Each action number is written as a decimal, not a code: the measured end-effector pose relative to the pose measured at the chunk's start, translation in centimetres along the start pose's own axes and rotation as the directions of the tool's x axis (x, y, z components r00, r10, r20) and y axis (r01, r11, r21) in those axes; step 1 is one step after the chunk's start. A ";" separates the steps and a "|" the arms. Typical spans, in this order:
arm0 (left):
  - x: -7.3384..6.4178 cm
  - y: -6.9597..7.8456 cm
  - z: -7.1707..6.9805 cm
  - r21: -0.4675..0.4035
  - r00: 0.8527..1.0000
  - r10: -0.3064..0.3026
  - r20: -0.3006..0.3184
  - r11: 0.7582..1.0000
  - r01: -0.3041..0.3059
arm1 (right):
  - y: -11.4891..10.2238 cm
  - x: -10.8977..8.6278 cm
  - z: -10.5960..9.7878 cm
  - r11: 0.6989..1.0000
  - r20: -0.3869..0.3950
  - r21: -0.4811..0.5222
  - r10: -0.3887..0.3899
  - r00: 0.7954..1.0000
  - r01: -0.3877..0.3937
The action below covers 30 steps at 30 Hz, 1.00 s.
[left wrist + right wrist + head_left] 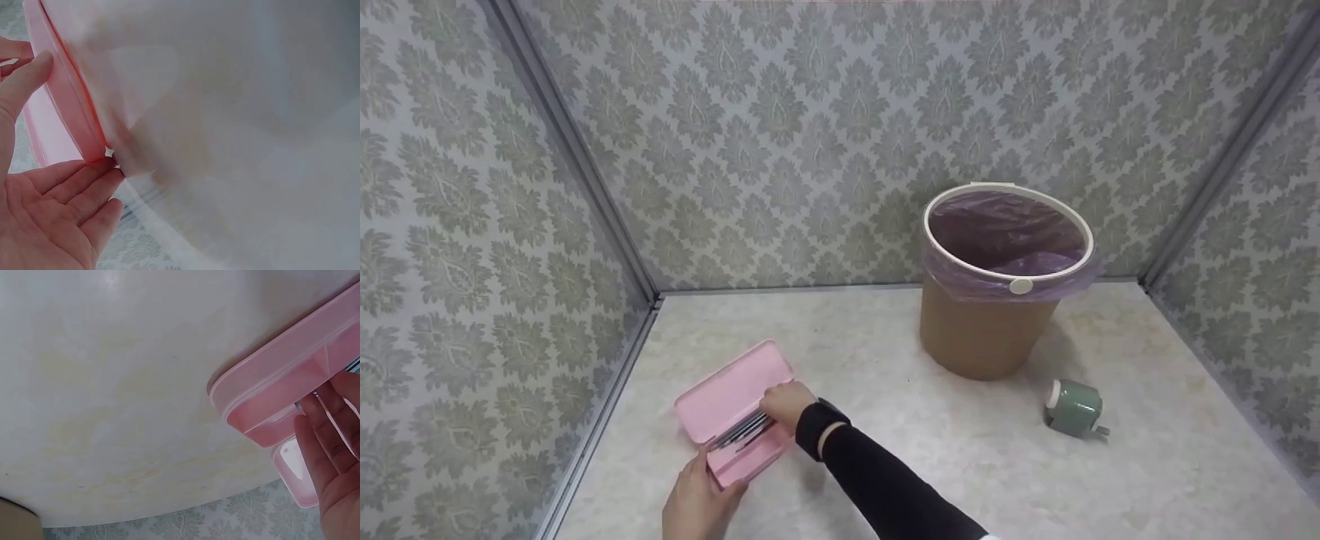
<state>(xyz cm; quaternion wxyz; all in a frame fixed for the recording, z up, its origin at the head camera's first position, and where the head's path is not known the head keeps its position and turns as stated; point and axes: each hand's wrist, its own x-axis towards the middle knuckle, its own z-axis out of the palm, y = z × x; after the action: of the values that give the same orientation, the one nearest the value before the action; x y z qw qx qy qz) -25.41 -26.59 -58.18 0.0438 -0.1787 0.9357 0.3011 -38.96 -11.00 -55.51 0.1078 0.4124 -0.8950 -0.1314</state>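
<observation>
An open pink pencil case [733,471] lies at the front left of the table, its lid [731,390] folded back. Several dark, slim pencils or pens [742,431] lie inside it. My left hand [699,499] grips the near left corner of the case; the left wrist view shows the thumb on one side and the fingers at its end. My right hand [790,405] reaches into the far right part of the case, fingers over the pencils' ends. In the right wrist view its fingers [320,419] hide whether a pencil is pinched.
A brown bin [990,334] with a white rim and purple liner stands at the back right. In front of it lies a green and white pencil sharpener [1075,407] with a small crank. Patterned walls [810,150] close off the table [885,352] at back and sides.
</observation>
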 end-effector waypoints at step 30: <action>0.1 0.0 -0.4 -0.011 0.999 0.000 0.039 1.000 0.000 | 1.1 0.2 0.6 0.971 -0.012 -0.155 -0.187 0.982 0.183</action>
<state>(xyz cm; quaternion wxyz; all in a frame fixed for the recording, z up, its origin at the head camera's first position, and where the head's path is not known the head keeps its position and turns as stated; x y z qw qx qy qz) -25.52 -26.80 -57.89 0.0612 -0.1732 0.9330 0.3095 -40.02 -10.40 -55.70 0.1384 0.4861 -0.8385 -0.2036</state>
